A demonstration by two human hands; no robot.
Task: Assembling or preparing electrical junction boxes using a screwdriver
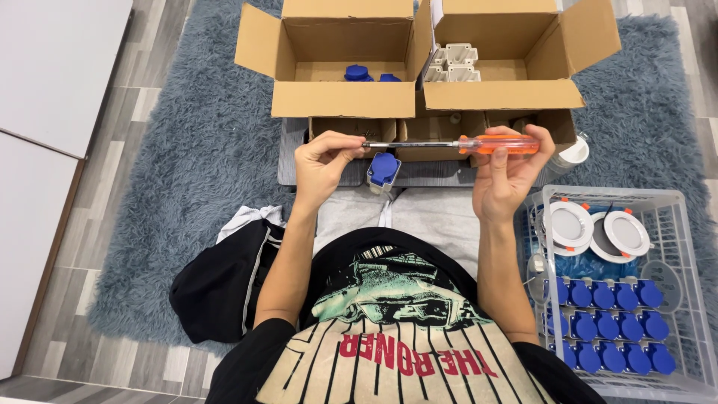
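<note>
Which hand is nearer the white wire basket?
Right. The right hand holds the screwdriver handle just up-left of the basket; the left hand is farther left, at the shaft tip.

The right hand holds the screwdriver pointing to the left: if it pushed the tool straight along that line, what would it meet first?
Most likely the left hand: the screwdriver in the right hand already has its tip at the left fingers, though actual contact is unclear.
</note>
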